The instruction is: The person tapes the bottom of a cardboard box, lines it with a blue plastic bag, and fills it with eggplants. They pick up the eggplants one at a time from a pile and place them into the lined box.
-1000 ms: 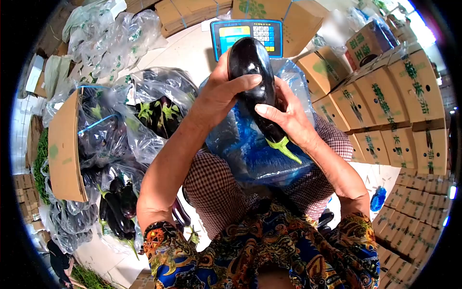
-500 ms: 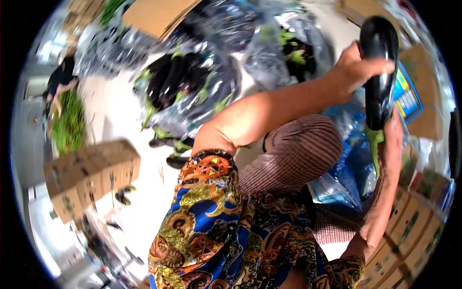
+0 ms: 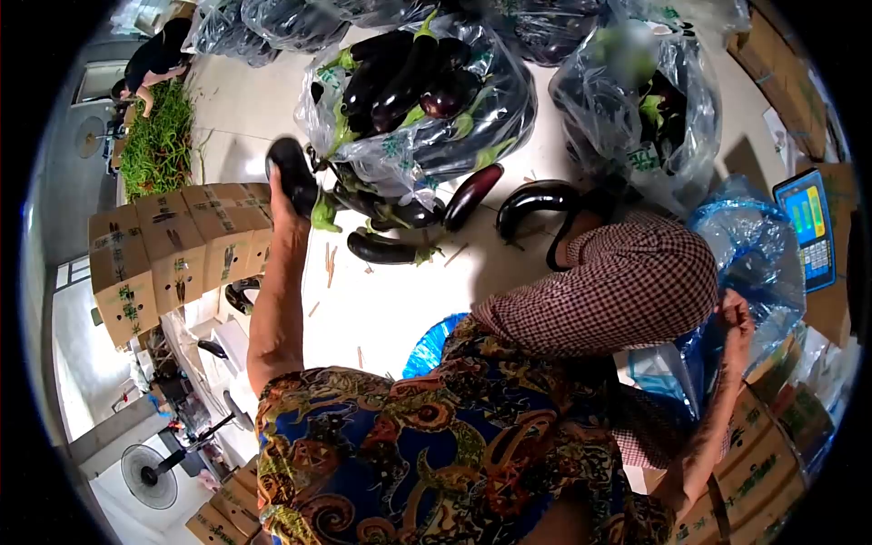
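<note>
At the end of my outstretched left arm, my left hand [image 3: 287,205] is wrapped round a dark eggplant [image 3: 296,173], its green stem end pointing down. Over on the right, the curled fingers of my right hand [image 3: 734,313] grip the edge of a blue plastic bag [image 3: 747,241]. A clear plastic bag [image 3: 495,109] full of glossy eggplants [image 3: 400,82] stands open in front of me. Loose on the floor near it lie several more eggplants, among them a curved eggplant [image 3: 538,202] by my foot and a reddish-purple eggplant [image 3: 473,197].
Another clear bag of eggplants [image 3: 636,118] stands at upper right. A blue digital scale display [image 3: 806,227] is by the right edge. Cardboard boxes [image 3: 182,250] line the left. Farther off, a person [image 3: 159,59] bends over green peppers [image 3: 159,136]; a fan [image 3: 150,474] stands lower left.
My left hand has swung from far right to the left, with an eggplant in it. My right hand, earlier beneath the eggplant, is now at the blue bag. The view has shifted.
</note>
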`<state>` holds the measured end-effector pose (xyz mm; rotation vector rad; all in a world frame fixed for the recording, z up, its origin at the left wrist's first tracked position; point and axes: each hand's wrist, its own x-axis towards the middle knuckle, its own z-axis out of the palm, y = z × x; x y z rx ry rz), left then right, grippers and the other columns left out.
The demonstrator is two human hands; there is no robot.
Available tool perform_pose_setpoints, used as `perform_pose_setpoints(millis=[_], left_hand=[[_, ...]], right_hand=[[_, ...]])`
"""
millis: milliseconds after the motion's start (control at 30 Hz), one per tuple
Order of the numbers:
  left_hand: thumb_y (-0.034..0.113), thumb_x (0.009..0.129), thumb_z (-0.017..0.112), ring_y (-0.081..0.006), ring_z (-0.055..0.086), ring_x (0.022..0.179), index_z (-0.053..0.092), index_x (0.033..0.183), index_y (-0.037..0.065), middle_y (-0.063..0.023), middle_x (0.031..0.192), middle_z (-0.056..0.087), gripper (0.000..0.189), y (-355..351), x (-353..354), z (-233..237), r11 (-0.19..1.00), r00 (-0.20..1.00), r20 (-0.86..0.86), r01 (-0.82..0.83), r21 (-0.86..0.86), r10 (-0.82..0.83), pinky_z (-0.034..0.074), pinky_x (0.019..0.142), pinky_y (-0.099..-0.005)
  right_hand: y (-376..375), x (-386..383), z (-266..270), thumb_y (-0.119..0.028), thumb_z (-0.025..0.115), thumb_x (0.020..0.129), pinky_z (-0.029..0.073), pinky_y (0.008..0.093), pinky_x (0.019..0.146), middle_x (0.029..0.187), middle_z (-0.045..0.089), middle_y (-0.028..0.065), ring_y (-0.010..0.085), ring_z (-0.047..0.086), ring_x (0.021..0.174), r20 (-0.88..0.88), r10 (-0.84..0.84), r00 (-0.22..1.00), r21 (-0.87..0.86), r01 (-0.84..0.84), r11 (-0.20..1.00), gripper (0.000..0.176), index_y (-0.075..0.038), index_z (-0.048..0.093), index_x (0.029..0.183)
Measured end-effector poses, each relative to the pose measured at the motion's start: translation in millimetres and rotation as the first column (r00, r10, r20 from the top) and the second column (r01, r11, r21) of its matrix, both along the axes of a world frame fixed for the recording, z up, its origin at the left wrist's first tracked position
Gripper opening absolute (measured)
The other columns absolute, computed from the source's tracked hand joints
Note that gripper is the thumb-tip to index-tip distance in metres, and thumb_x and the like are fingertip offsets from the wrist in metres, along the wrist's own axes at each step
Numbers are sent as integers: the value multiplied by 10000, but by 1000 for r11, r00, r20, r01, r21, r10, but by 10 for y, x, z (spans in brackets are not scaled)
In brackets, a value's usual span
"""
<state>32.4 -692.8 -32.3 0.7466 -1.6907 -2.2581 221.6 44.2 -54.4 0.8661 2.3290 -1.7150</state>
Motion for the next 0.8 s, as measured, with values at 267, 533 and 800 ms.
perform_pose_setpoints(millis=[267, 533, 800], left_hand=[[224, 878, 611, -244, 596, 772, 604, 993, 81, -75, 895, 621, 183, -1200, 926, -1713, 984, 829, 546, -171, 42, 121, 528, 711, -403], [205, 817, 649, -184, 600, 588, 650, 985, 63, -65, 732, 638, 219, -238, 1027, -2079, 773, 685, 661, 585, -247, -308, 481, 511, -302], [127, 883, 542, -304, 617, 907, 580, 1114, -34, -195, 993, 617, 284, 3395, -437, 7, 51, 429, 185, 481, -875, -884, 479, 816, -374]], right_hand=[[-17, 160, -288, -243, 598, 861, 416, 266, 767, 1165, 556, 58, 127, 507, 883, -203, 281, 938, -195, -320, 927, 330, 16, 587, 1065], [-112, 137, -204, 65, 542, 840, 447, 243, 643, 1034, 651, 92, 104, 548, 755, -29, 223, 974, 13, -223, 975, 189, 40, 634, 1004], [-472, -701, 841, -78, 588, 880, 486, 303, 581, 754, 654, 126, 187, 628, 609, 74, 239, 968, 252, -250, 935, 130, 21, 640, 946]])
